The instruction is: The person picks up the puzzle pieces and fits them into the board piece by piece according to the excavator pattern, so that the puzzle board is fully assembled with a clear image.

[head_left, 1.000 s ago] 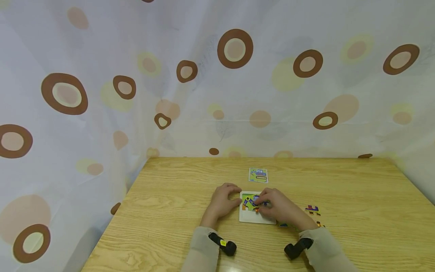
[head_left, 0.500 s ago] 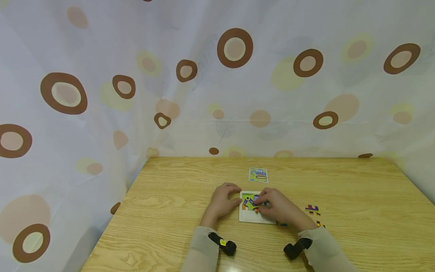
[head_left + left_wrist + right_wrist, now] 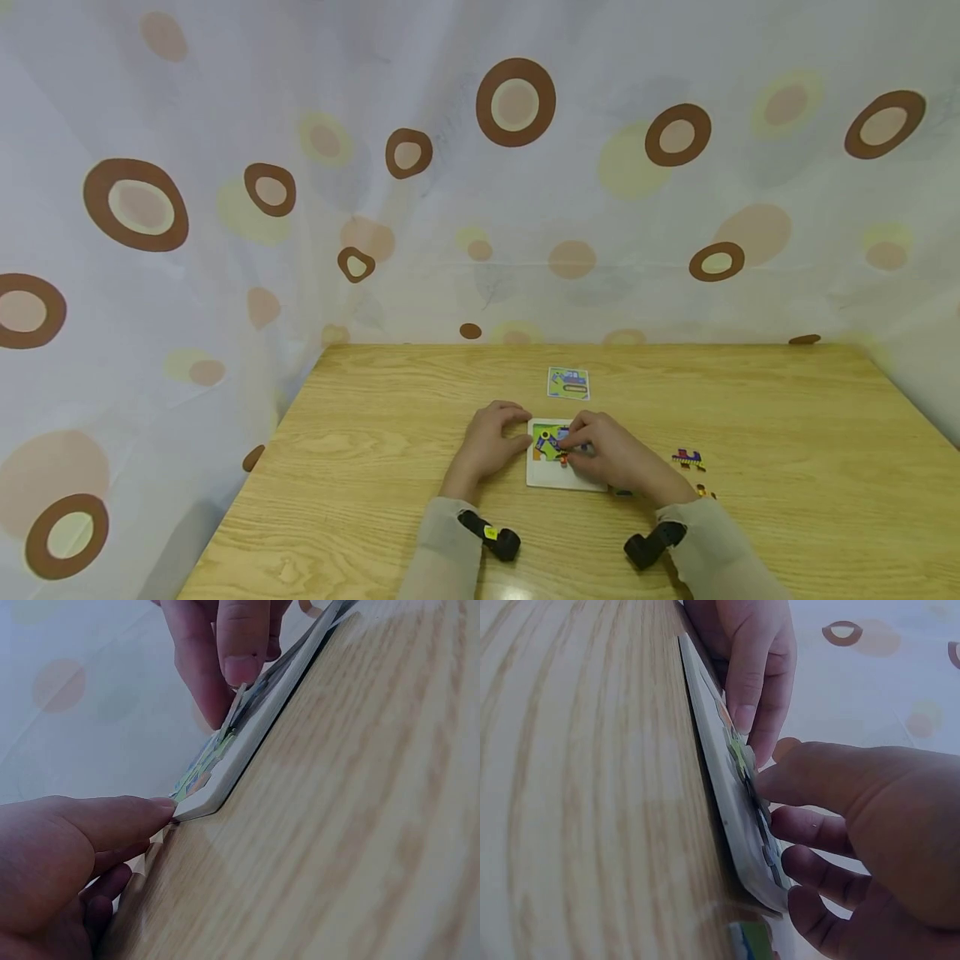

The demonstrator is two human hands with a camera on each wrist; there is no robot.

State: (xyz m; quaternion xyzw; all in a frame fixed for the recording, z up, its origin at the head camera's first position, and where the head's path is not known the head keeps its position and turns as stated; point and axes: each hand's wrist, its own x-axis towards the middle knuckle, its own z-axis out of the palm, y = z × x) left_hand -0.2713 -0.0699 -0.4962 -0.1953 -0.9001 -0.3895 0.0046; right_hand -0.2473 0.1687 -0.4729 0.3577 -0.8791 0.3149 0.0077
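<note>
A white puzzle board [image 3: 555, 477] lies on the wooden table, its upper part filled with colourful excavator pieces [image 3: 546, 437]. My left hand [image 3: 489, 442] holds the board at its left edge, thumb on the side and index finger by the far corner. Over the picture, my right hand [image 3: 609, 450] pinches a puzzle piece [image 3: 232, 712] between thumb and index finger. That piece stands tilted against the board in the left wrist view. In the right wrist view, the other fingers [image 3: 817, 874] are bent beside the board's right end. My right hand hides much of the picture's right side.
A small excavator picture card [image 3: 568, 383] lies beyond the board. Loose puzzle pieces [image 3: 687, 458] are to the right, and another piece [image 3: 754, 941] shows by the board's near right corner. A patterned curtain [image 3: 480, 208] rises behind the table [image 3: 390, 400].
The head view has shifted slightly. Both hands keep nearly the same places at the board, with only a slight movement of the right fingertips at the piece.
</note>
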